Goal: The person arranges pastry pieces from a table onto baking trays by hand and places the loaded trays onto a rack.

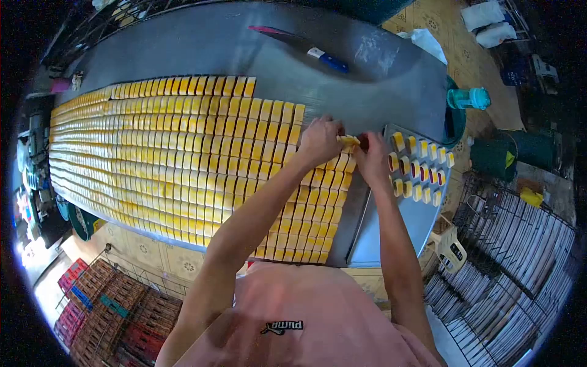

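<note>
My left hand (321, 142) covers one end of this yellow piece (348, 140)! Over at far left, packed pieces (76, 131) blur together, and my pink shirt (342, 324) runs off the bottom edge.

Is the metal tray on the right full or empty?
The metal tray is part-filled: rows of yellow-topped pieces stand toward its far end, while its near end shows bare metal.

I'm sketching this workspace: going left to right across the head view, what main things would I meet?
Stacked crates, the left hand, a small yellow piece, the right hand, a turquoise bottle-like object.
</note>
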A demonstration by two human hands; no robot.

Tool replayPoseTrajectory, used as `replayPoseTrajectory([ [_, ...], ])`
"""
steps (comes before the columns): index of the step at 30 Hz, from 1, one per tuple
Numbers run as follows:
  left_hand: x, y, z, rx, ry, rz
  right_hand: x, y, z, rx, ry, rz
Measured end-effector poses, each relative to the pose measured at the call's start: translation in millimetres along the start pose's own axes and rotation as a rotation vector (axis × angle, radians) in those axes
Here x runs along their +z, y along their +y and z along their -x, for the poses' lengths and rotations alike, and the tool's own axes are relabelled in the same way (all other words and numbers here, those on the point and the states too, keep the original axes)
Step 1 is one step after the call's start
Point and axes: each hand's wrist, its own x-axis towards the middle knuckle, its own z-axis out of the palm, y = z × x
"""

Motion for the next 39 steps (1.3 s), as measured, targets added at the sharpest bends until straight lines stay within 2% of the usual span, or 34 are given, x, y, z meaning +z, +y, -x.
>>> replayPoseTrajectory([
  [2,-15.2,18.4,4.7,-0.02,-0.037,-0.037,-4.3,-0.7,9.9,0.023,-0.002,-0.111],
  [4,-21.1,38.3,33.8,-0.072,-0.084,0.333,-16.7,-3.6,46.9,0.032,0.128,-0.333],
  [5,-19.3,51.9,50.3,-0.062,-0.097,0.34,-25.2,-4.7,69.5,0.044,0.14,-0.325],
  [7,-10.3,78.9,84.5,-0.18,-0.118,0.433,-46.9,-13.2,114.2,0.033,0.087,-0.435],
  [8,5.6,84.7,100.8,-0.171,-0.132,0.442,-52.8,-2.3,136.2,0.045,0.099,-0.426],
  [10,42.3,90.1,131.2,-0.224,-0.29,0.436,-57.5,27.6,172.1,0.157,-0.104,-0.509],
  [11,56.1,92.8,143.1,-0.23,-0.285,0.44,-59.5,45.8,182.5,0.156,-0.112,-0.506],
  [13,73.9,99.1,162.8,-0.551,-0.302,0.709,-65.7,67.9,194.6,0.257,0.189,-0.633],
  [14,81.0,97.4,171.8,-0.548,-0.22,0.838,-69.0,80.3,196.4,0.246,0.176,-0.644],
  [15,84.0,100.8,178.3,-0.559,-0.204,0.83,-80.9,76.8,189.5,0.173,0.174,-0.559],
  [17,88.0,112.0,187.8,-0.708,-0.106,1.102,-83.1,90.0,171.9,0.089,0.146,-0.492],
  [19,102.0,120.4,191.6,-0.698,-0.041,1.127,-68.9,106.4,148.3,-0.421,-0.021,-0.056],
  [23,143.5,144.3,187.4,-0.611,0.037,1.126,-78.2,101.0,148.5,-0.361,0.0,-0.232],
  [25,162.4,153.8,186.3,-0.468,0.053,0.799,-99.5,104.5,173.1,-0.3,-0.109,-0.385],
  [26,170.7,157.4,185.2,-0.425,0.028,0.89,-102.7,117.1,183.0,-0.231,-0.29,-0.461],
  [27,174.4,163.9,185.6,-0.423,0.036,0.899,-107.1,124.8,187.9,-0.236,-0.296,-0.451],
  [29,180.4,173.1,184.4,-0.539,0.058,0.852,-114.2,139.5,190.0,-0.113,-0.341,-0.359],
  [30,184.4,172.1,184.5,-0.543,0.069,0.857,-116.3,141.3,183.8,-0.119,-0.351,-0.355],
  [32,190.8,164.1,187.9,-0.687,0.306,0.872,-110.7,141.0,164.0,-0.14,-0.111,-0.37],
  [33,191.8,162.9,190.6,-0.699,0.305,0.87,-101.2,143.4,157.4,-0.133,-0.119,-0.375],
  [35,190.0,165.8,190.1,-0.616,0.275,0.942,-84.4,145.7,147.1,-0.456,-0.056,-0.175],
  [36,197.4,166.5,190.3,-0.608,0.278,0.943,-85.9,144.5,150.0,-0.463,0.007,-0.168],
  [37,206.5,165.3,186.2,-0.491,0.259,0.886,-92.9,143.2,151.5,-0.486,0.011,-0.164],
  [38,215.6,162.6,183.0,-0.385,0.245,0.829,-101.5,144.3,161.7,-0.417,-0.059,-0.243],
  [39,214.7,169.8,180.6,-0.389,0.259,0.836,-110.0,148.4,177.3,-0.334,-0.134,-0.318],
])
